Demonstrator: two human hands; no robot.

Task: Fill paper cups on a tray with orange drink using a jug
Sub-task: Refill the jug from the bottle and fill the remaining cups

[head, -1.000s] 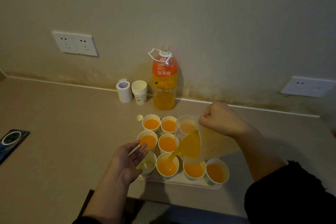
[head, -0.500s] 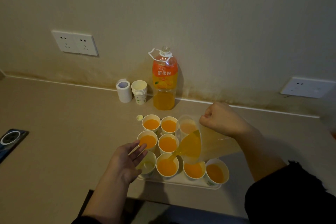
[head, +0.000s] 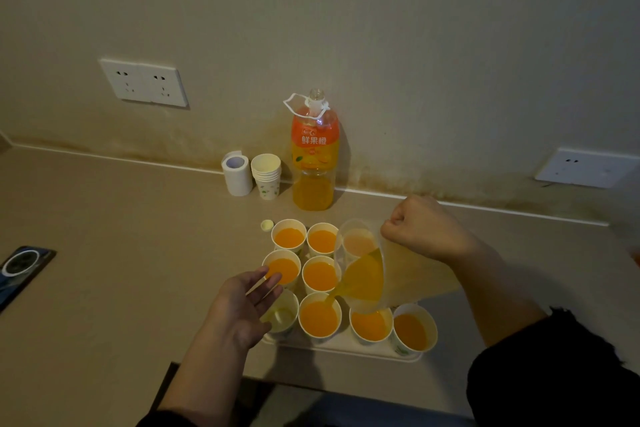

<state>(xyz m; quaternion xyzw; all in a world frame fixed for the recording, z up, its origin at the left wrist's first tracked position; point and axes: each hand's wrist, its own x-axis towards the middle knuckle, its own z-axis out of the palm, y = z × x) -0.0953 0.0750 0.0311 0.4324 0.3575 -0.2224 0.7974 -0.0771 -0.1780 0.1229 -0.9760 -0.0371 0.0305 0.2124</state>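
A white tray [head: 341,349] on the counter carries several paper cups. My right hand [head: 420,227] grips the handle of a clear jug [head: 377,279], tilted to the left, and orange drink runs from its spout into the front cup [head: 318,318]. Most cups hold orange drink. The front-left cup [head: 283,314] looks empty. My left hand [head: 242,305] hovers palm up beside that cup, fingers straight, partly covering it. One cup at the back right is seen only through the jug.
An uncapped orange drink bottle [head: 314,152] stands at the wall behind the tray, with a stack of paper cups [head: 266,175] and a paper roll [head: 237,172] to its left. A small cap [head: 267,225] lies by the tray. A phone [head: 20,267] lies far left.
The jug stays tilted and keeps pouring; the drink in the front cup has risen a little. Both hands have hardly moved.
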